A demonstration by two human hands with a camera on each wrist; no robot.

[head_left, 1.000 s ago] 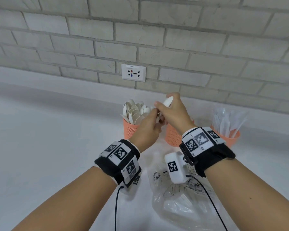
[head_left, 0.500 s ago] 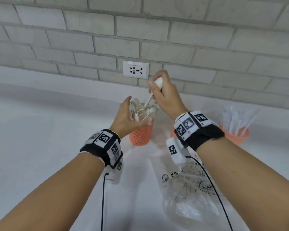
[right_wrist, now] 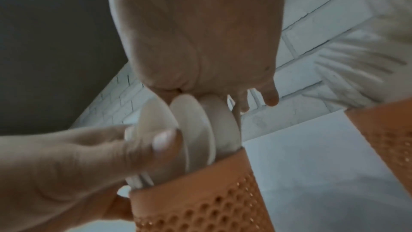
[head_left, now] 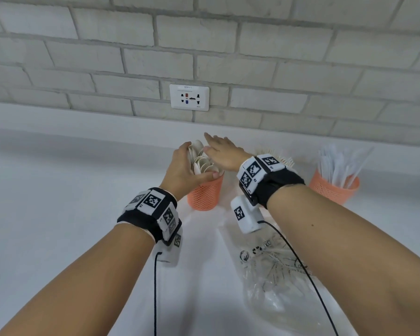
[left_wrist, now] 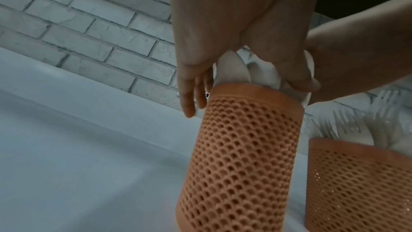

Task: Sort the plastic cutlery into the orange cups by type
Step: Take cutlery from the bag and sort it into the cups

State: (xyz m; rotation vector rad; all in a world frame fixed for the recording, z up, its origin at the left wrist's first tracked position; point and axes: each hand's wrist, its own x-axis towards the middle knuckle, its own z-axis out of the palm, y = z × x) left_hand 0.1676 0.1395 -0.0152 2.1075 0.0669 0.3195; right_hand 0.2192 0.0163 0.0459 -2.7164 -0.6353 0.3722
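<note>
Three orange mesh cups stand by the wall. The left cup (head_left: 205, 194) (left_wrist: 245, 156) (right_wrist: 200, 200) holds several white spoons (head_left: 207, 166) (left_wrist: 229, 68) (right_wrist: 194, 126). My left hand (head_left: 196, 159) (left_wrist: 252, 77) wraps the spoon heads, with its thumb on the near side and its fingers on the far side. My right hand (head_left: 211, 144) (right_wrist: 218, 93) lies flat on top of the spoons, fingers straight, and holds nothing. My right wrist mostly hides the middle cup (left_wrist: 361, 183) with its forks (head_left: 277, 154) (left_wrist: 347, 124). The right cup (head_left: 334, 187) holds clear knives.
A crumpled clear plastic bag (head_left: 277, 275) lies on the white counter (head_left: 58, 214) under my right forearm. A brick wall with a power socket (head_left: 189, 97) stands close behind the cups. Cables hang from both wrist cameras.
My right hand held a spoon above the left cup; it has let go and now lies flat over the spoons. My left hand has closed round the spoon heads.
</note>
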